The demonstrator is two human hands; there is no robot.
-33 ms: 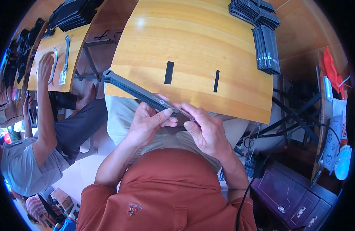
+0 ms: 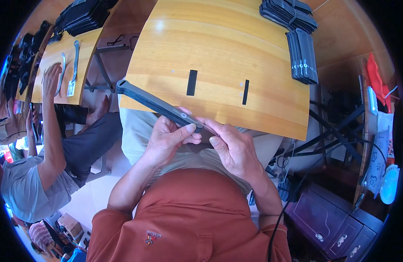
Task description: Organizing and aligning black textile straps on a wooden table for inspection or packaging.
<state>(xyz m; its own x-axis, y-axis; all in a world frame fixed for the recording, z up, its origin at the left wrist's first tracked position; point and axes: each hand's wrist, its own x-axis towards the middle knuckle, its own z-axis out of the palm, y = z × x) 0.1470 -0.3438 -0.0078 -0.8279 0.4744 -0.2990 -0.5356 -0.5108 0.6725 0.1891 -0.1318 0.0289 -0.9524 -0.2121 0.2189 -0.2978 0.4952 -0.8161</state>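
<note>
My left hand [image 2: 168, 136] is closed around the near end of a long, dark grey strap bundle [image 2: 142, 98]. The bundle looks like several flat layers, with a slotted, rounded far end resting over the table's near left corner. A small pale round mark shows on its top, near my thumb. My right hand [image 2: 233, 147] meets the bundle's near end, its index finger stretched toward it and the thumb bent below. A thin sliver shows by those fingertips, too small to name. Both hands are above my lap, just off the table's front edge.
On the wooden table [image 2: 166, 52] lie two black strips [image 2: 192, 83]. Stacked dark straps [image 2: 303, 56] and a banded bundle [image 2: 289, 15] sit at its far right. To the left, a person's hand [image 2: 51, 78] works at another table. A black cable [image 2: 293, 198] runs on the right.
My right hand has shifted very slightly, its fingers a little closer to the bundle's near end. The bundle and my left hand stay put.
</note>
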